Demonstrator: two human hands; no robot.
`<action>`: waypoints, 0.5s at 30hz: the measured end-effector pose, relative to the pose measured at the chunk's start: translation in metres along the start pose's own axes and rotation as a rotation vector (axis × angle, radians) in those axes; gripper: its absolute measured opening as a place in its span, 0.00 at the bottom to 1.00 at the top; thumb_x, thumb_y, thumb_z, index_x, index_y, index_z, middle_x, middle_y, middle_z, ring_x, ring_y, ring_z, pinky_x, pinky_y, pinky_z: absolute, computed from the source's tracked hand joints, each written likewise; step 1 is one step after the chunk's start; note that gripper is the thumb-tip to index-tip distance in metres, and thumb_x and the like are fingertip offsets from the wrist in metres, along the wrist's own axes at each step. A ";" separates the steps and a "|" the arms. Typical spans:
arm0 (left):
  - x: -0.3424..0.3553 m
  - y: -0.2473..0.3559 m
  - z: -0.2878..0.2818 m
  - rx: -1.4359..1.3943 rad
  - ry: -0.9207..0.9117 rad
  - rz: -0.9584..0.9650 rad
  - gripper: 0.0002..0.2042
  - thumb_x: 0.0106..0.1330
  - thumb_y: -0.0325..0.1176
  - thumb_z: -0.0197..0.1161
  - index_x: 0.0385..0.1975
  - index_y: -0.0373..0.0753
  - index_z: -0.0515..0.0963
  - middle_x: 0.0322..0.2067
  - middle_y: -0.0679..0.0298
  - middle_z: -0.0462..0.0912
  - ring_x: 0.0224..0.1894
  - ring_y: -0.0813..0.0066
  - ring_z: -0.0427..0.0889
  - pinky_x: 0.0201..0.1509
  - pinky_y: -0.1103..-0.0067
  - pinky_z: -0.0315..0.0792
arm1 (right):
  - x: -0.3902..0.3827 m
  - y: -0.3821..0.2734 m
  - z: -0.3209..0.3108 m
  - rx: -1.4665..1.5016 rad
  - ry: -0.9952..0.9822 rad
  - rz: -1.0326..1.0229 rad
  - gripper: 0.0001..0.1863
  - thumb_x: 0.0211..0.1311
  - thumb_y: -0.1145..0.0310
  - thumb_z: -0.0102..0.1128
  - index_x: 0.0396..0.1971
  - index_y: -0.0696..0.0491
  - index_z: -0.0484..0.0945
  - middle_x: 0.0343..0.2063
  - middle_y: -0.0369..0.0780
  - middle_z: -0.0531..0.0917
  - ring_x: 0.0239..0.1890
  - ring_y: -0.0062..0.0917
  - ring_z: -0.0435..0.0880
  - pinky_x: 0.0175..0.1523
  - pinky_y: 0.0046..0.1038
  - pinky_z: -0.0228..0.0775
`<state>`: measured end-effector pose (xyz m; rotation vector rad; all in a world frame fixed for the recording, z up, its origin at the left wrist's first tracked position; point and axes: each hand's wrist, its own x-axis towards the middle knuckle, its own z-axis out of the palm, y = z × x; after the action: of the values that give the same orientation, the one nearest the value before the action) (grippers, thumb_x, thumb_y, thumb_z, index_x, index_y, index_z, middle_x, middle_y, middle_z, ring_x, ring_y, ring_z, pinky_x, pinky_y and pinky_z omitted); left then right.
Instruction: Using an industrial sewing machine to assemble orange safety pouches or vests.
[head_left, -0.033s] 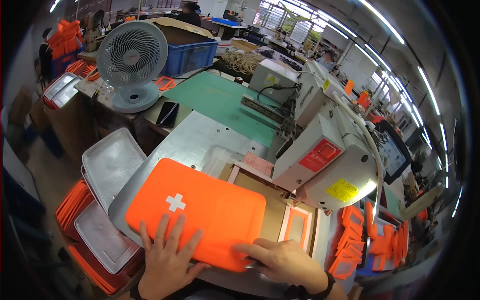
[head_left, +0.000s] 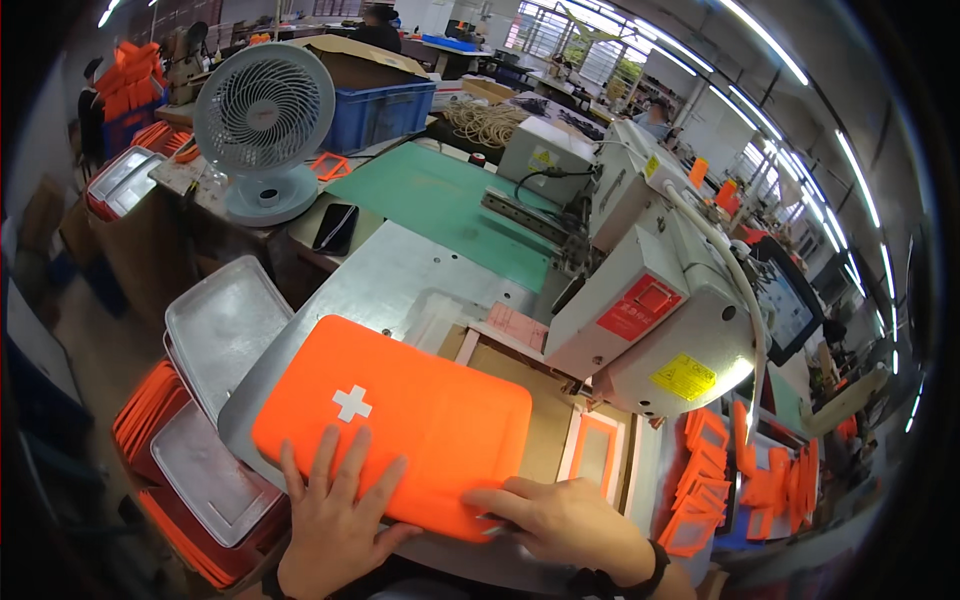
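The big white machine point(head_left: 700, 330) stands to the right, over a grey metal tabletop point(head_left: 365, 285). On that tabletop, at the near side and left of the machine's head, lies the orange case point(head_left: 440, 410), flat and a little askew to the person. From where I stand, I'd judge it light for its size, with a smooth, slightly springy skin over a firmer body; it could slide on bare metal, but hardly looks fragile. The rounded rim seems the best place to take hold, a hand at each side, leaving the broad top unsqueezed. The left hand point(head_left: 345, 520) lies spread on the near left of the top, pressing rather than gripping. The right hand point(head_left: 565, 520) is curled at the near right corner, fingertips against the case; whether they pinch anything I can't tell. The white cross point(head_left: 352, 403) sits just beyond the left fingertips.
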<state>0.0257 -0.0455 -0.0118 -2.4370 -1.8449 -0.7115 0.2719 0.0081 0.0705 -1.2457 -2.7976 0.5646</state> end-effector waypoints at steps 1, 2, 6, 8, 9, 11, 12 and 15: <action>0.000 0.000 0.000 -0.002 0.001 -0.002 0.33 0.58 0.63 0.60 0.58 0.47 0.75 0.64 0.48 0.65 0.69 0.41 0.57 0.67 0.35 0.39 | 0.002 0.000 0.001 -0.024 -0.020 -0.033 0.26 0.57 0.70 0.63 0.58 0.39 0.74 0.32 0.31 0.84 0.24 0.29 0.83 0.23 0.29 0.71; 0.000 -0.001 -0.001 -0.006 0.002 -0.003 0.33 0.58 0.63 0.61 0.58 0.47 0.75 0.64 0.48 0.65 0.69 0.41 0.57 0.67 0.35 0.38 | 0.001 0.000 -0.001 -0.025 -0.016 -0.035 0.25 0.56 0.69 0.63 0.56 0.40 0.75 0.32 0.31 0.84 0.24 0.29 0.83 0.23 0.29 0.71; 0.001 0.001 -0.001 -0.022 0.001 -0.006 0.33 0.58 0.62 0.61 0.58 0.47 0.75 0.65 0.47 0.65 0.69 0.41 0.57 0.67 0.35 0.38 | -0.001 -0.007 -0.005 -0.073 -0.038 -0.027 0.21 0.56 0.68 0.64 0.52 0.41 0.76 0.32 0.30 0.84 0.24 0.29 0.83 0.24 0.28 0.71; 0.000 0.001 -0.001 -0.014 -0.002 -0.006 0.33 0.57 0.63 0.62 0.58 0.47 0.75 0.65 0.48 0.64 0.69 0.41 0.56 0.68 0.36 0.37 | -0.002 -0.006 -0.004 -0.070 -0.024 -0.036 0.21 0.56 0.67 0.65 0.51 0.41 0.77 0.32 0.30 0.84 0.24 0.29 0.83 0.24 0.28 0.71; 0.000 0.000 -0.001 -0.006 -0.003 -0.004 0.34 0.57 0.64 0.62 0.58 0.46 0.75 0.66 0.49 0.63 0.69 0.41 0.56 0.68 0.36 0.36 | -0.005 0.001 -0.003 -0.046 0.004 -0.046 0.21 0.56 0.66 0.65 0.52 0.41 0.77 0.32 0.30 0.84 0.24 0.29 0.83 0.24 0.28 0.71; -0.001 0.000 0.000 0.001 -0.007 -0.005 0.35 0.57 0.65 0.61 0.58 0.46 0.75 0.66 0.49 0.63 0.70 0.41 0.55 0.69 0.37 0.35 | -0.005 0.002 -0.003 -0.026 0.039 -0.042 0.22 0.55 0.66 0.65 0.52 0.41 0.77 0.31 0.30 0.85 0.24 0.28 0.83 0.24 0.28 0.71; 0.000 0.000 0.000 0.002 -0.007 -0.006 0.35 0.57 0.65 0.61 0.58 0.46 0.75 0.66 0.49 0.63 0.70 0.41 0.55 0.69 0.37 0.35 | -0.002 -0.005 -0.004 -0.032 0.050 -0.028 0.22 0.55 0.67 0.65 0.52 0.41 0.77 0.31 0.30 0.85 0.24 0.28 0.83 0.24 0.28 0.71; 0.000 0.000 0.000 0.004 -0.007 0.004 0.35 0.57 0.65 0.60 0.58 0.46 0.75 0.66 0.49 0.63 0.70 0.42 0.55 0.69 0.37 0.35 | -0.003 -0.007 -0.001 -0.024 0.047 -0.013 0.24 0.52 0.69 0.65 0.52 0.40 0.77 0.29 0.30 0.84 0.23 0.28 0.83 0.24 0.28 0.71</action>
<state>0.0257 -0.0456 -0.0118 -2.4435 -1.8419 -0.6995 0.2689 0.0015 0.0742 -1.2271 -2.7799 0.4962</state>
